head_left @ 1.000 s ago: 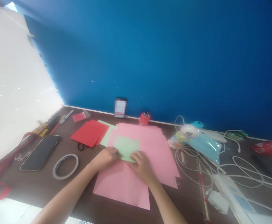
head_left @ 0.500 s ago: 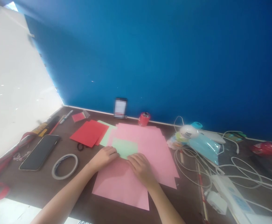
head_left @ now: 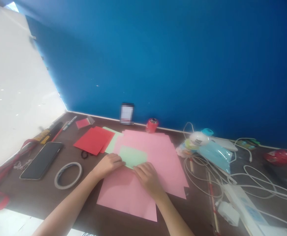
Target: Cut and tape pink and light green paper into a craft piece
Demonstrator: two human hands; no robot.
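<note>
A small pale green paper (head_left: 133,155) lies on a spread of pink sheets (head_left: 158,154) in the middle of the dark table. My left hand (head_left: 109,165) presses its curled fingers on the green paper's near left edge. My right hand (head_left: 147,177) pinches the same paper's near right edge. Both hands touch the green paper, whose near edge is hidden under my fingers.
Red sheets (head_left: 94,140) and a second green sheet lie to the left. A tape roll (head_left: 68,170), a phone (head_left: 42,160) and pens sit further left. A red cup (head_left: 152,125) stands by the blue wall. White cables (head_left: 251,183), a power strip and packets crowd the right.
The green paper looks shorter toward me than a second ago, and both hands have shifted slightly along its near edge.
</note>
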